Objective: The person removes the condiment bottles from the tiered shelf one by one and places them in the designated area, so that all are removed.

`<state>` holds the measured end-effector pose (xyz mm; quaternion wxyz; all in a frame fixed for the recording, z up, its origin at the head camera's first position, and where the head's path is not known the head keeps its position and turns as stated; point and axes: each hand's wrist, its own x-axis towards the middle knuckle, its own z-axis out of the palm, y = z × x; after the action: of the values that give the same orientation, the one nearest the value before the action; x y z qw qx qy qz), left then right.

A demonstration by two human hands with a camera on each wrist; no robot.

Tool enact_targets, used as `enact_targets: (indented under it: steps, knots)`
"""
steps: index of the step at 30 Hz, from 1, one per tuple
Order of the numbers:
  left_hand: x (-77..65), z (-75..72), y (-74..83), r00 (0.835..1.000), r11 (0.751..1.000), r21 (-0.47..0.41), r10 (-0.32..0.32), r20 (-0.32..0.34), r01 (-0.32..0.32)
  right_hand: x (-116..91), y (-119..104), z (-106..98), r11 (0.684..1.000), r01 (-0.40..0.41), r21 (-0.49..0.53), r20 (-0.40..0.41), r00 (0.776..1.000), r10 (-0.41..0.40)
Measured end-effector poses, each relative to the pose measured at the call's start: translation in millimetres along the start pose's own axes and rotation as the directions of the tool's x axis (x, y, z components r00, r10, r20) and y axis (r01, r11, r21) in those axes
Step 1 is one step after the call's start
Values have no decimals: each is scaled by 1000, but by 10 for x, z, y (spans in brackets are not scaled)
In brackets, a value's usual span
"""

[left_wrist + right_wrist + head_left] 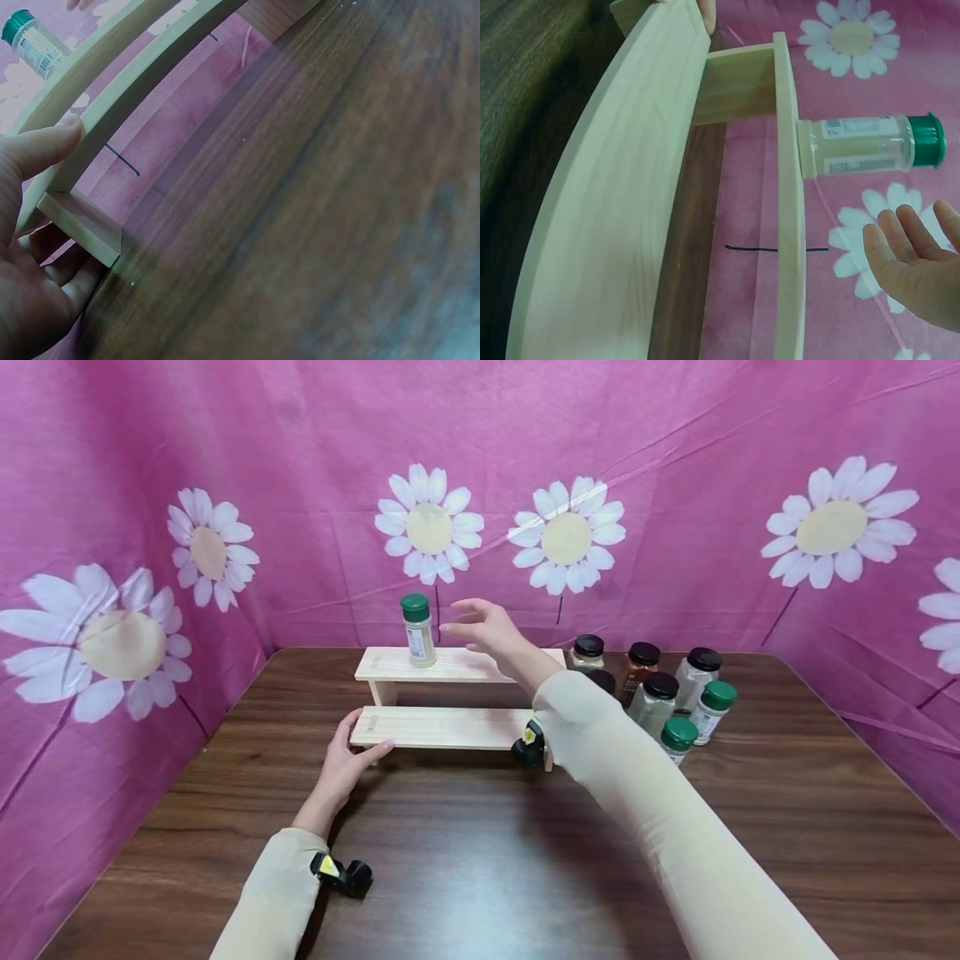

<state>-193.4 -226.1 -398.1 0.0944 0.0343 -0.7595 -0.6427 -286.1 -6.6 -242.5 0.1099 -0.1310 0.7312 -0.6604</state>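
A two-tier wooden rack [442,727] stands on the table. On the left part of its upper shelf sits an upright spice jar [419,635] with a green lid and a pale label. My left hand [347,767] grips the left end of the lower shelf, thumb on the front edge and fingers around the end, as the left wrist view shows. My right hand [486,631] is above the upper shelf, just right of the jar and apart from it, fingers loosely extended and holding nothing. In the right wrist view the jar [862,145] stands beyond the fingertips.
Right of the rack stand several jars: black-lidded ones, among them a reddish-brown one [637,670] and a pale one [654,703], and two green-lidded ones, the nearer [678,737] partly behind the right sleeve. A pink daisy-print cloth [480,427] hangs behind the brown table [465,860].
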Motion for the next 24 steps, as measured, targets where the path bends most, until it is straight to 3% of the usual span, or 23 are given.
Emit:
enact_targets:
  steps: [15,24]
  knots:
    - [-3,-3,2,1000,1000,8,-10,1,10,159,115,355,997,46,-57,-101,994,-52]
    - [1,0,8,1000,1000,-2,0,3,0,227,151,447,997,32,-71,-131,990,-41]
